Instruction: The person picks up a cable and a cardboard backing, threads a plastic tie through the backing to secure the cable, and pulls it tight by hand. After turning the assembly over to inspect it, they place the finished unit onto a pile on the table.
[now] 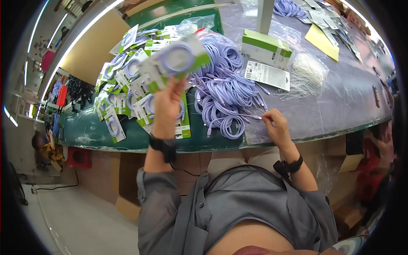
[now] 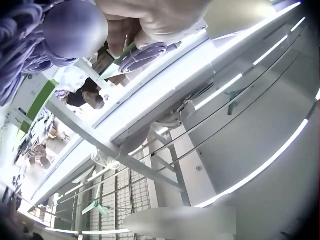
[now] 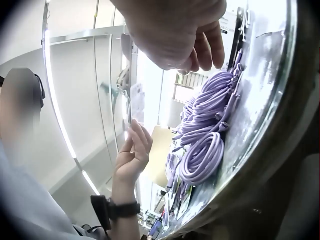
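My left hand (image 1: 169, 100) grips a white-and-green retail card with a coiled lilac cable (image 1: 177, 59) on it, raised over the bench and blurred in the head view. In the left wrist view, part of that lilac coil (image 2: 142, 57) shows below the fingers. My right hand (image 1: 278, 129) pinches the plug end of a lilac cable (image 1: 253, 117) at the front of the pile, between thumb and fingertips. Bundled lilac cables (image 1: 225, 91) lie heaped between the hands. In the right wrist view, the right hand (image 3: 175, 30) hangs over these coils (image 3: 202, 155).
Carded cables (image 1: 127, 80) are piled on the green mat at left. Behind the loose bundles stand a green-and-white box (image 1: 265, 49) and a flat printed card (image 1: 267, 75). A bag of white ties (image 1: 308, 72) lies right, with a yellow sheet (image 1: 322, 42) beyond. The bench's front edge (image 1: 204, 148) curves near the body.
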A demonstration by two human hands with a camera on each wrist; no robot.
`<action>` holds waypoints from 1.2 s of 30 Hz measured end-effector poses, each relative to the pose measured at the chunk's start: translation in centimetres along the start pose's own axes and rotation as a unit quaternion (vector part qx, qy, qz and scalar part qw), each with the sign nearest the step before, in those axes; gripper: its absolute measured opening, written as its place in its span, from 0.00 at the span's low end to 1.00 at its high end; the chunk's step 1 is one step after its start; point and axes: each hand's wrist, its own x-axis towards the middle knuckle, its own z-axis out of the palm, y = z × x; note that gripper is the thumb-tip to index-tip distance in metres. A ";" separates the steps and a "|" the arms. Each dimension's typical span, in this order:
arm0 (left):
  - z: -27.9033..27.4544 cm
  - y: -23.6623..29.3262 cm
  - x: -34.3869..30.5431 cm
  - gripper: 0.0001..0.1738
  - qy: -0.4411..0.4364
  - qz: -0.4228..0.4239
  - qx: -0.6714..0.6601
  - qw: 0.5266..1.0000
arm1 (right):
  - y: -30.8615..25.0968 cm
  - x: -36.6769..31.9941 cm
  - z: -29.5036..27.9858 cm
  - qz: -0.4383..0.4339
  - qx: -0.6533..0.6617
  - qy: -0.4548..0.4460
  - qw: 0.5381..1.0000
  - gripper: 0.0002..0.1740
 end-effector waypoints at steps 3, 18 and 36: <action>-1.8 2.6 4.5 0.16 0.026 0.016 -0.117 0.993 | -0.9 -0.3 1.6 -0.008 0.005 -0.023 1.000 0.05; -8.3 0.9 9.0 0.14 0.075 0.029 -0.114 0.990 | -2.1 3.1 7.2 -0.108 -0.017 -0.081 0.991 0.13; -10.0 0.3 11.0 0.17 0.108 -0.031 -0.119 0.986 | -0.3 3.2 6.1 -0.069 0.051 -0.142 0.986 0.06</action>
